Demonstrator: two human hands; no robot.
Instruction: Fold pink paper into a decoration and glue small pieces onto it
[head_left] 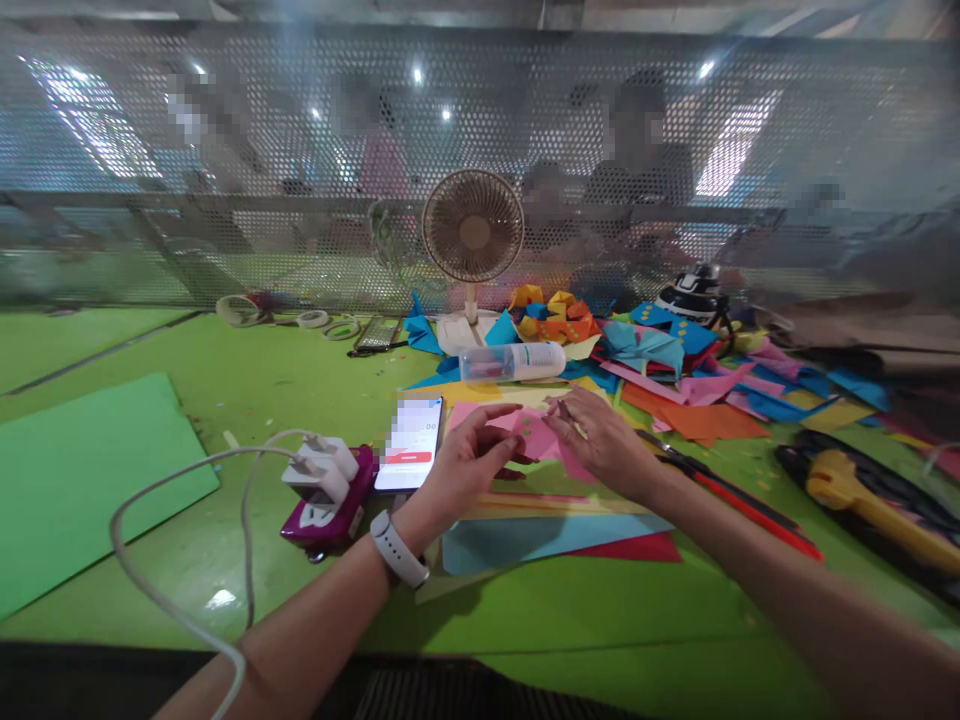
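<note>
Both my hands meet over a pink sheet of paper (541,440) with small yellow dots, lying on a stack of coloured sheets (540,535) on the green table. My left hand (469,465), with a white watch on its wrist, curls its fingers onto the pink sheet's left edge. My right hand (600,440) pinches the sheet's upper edge between thumb and fingertips. A phone (410,443) with a lit screen lies just left of my left hand.
A purple power strip (330,505) with white chargers and a cable sits left. A small fan (472,235), a clear bottle (514,361) and folded paper pinwheels (637,345) stand behind. A green sheet (82,470) lies far left, a yellow tool (862,500) right. People sit beyond a mesh screen.
</note>
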